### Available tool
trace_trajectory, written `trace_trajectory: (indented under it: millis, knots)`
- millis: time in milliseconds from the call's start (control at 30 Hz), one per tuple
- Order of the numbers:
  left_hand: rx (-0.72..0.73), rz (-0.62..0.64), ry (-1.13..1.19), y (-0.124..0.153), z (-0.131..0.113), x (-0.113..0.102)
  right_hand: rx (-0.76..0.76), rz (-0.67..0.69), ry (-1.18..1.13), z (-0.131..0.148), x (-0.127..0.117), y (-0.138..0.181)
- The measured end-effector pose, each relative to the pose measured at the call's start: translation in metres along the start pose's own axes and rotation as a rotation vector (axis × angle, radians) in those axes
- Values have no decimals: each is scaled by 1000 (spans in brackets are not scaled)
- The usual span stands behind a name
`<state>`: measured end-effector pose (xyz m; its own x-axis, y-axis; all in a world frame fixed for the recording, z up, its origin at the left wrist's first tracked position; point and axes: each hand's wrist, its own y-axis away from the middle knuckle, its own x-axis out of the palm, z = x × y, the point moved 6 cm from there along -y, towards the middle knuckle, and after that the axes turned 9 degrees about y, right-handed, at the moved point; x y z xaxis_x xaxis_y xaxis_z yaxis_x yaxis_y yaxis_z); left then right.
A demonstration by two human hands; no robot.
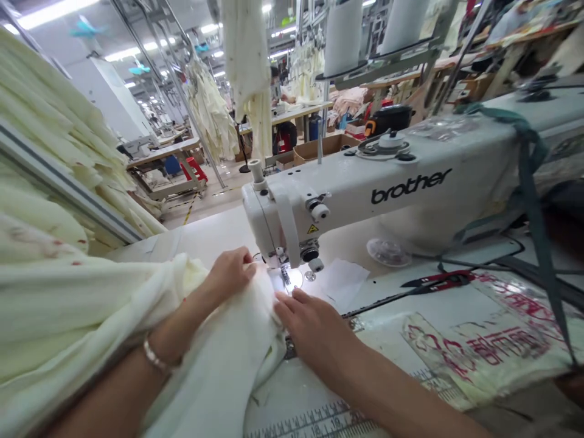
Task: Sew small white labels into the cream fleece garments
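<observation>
Pale cream fabric (228, 353) spreads from the left over the front of the sewing machine bed, its right edge lying near the lit needle and presser foot (285, 277). My left hand (230, 274) is closed, fingers curled on the fabric just left of the foot. Close in front of the foot, my right hand (314, 325) pinches the fabric's edge with its fingers together; its thumb is hidden. The white sewing machine (347, 194) stands over the work, marked "brother".
Red-handled thread snips (438, 280) lie right of my right hand. Behind them sits a clear round dish (389, 252). A white scrap (344, 281) lies beside the foot. A ruler strip (314, 423) runs along the front. Garments hang from a rail (68, 188) at left.
</observation>
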<state>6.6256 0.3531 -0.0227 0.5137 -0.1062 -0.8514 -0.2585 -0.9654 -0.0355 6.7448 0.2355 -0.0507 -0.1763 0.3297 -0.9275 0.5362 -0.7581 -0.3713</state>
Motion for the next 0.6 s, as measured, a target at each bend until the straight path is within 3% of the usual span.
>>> trace_trajectory:
  millis: [133, 267, 333, 400, 500, 600]
  knots:
    - [-72, 33, 229, 79, -22, -48, -36, -444, -228, 35, -62, 9]
    - [-124, -49, 498, 152, -54, -65, -30, -546, -448, 50, -92, 21]
    - [-94, 18, 544, 169, -66, -57, 97, -459, -675, 37, -92, 26]
    - [-80, 72, 521, 175, -72, -50, 235, -274, -979, 21, -84, 34]
    - [-77, 84, 453, 173, -77, -43, 275, 12, -1348, 15, -79, 47]
    - [-39, 122, 442, 162, -84, -34, 263, 53, -1420, 7, -82, 53]
